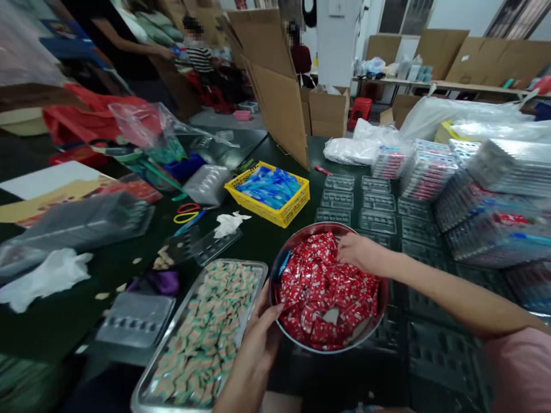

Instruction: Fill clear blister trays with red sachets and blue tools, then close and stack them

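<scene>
A round metal bowl point(297, 342) full of small red printed packets point(316, 275) stands in front of me. My left hand point(262, 327) grips the near left side of its rim, thumb over the edge. Inside the bowl, at the far right, my right hand point(355, 252) is closed with its fingers curled down onto the packets; its fingertips are hidden, so any packet in them cannot be made out. Left of the bowl lies a metal tray point(144, 384) of small pale-and-green pieces point(210, 321), close beside my left hand.
Clear plastic blister trays point(377, 221) lie in rows right of the bowl. Stacks of filled trays point(477, 218) rise at far right. Behind are a yellow basket point(279, 217) of blue packets, scissors point(189, 213) and an upright cardboard sheet point(275, 86). Other people are in the background.
</scene>
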A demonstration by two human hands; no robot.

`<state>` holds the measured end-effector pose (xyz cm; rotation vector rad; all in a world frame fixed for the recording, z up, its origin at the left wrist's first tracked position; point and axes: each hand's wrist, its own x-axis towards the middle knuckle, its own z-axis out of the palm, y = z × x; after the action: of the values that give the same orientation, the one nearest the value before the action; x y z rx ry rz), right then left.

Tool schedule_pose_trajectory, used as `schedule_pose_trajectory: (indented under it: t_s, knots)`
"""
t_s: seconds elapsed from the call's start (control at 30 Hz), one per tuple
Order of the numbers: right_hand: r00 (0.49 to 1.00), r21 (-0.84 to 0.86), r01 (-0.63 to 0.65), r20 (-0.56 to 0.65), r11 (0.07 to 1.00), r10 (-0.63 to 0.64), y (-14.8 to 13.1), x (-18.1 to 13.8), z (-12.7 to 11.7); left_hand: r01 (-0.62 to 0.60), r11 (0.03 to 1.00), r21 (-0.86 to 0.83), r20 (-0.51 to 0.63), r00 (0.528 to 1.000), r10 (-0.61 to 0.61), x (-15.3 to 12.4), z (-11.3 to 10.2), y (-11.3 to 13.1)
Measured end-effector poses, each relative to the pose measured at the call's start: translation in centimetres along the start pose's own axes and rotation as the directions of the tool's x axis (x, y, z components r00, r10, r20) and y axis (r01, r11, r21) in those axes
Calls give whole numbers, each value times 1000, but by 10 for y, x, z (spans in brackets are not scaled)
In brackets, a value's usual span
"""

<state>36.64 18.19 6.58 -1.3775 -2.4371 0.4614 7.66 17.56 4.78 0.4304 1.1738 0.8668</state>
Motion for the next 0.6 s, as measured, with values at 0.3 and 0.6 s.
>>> schedule_pose_trajectory:
  t_s: [0.3,0.6]
  knots:
    - [590,275,-637,-427,720,685,246,66,-49,11,1000,-5,-30,999,-11,56,33,18]
    - [477,104,-849,-272,519,836,339,136,13,86,993,83,-137,988,-74,84,36,22]
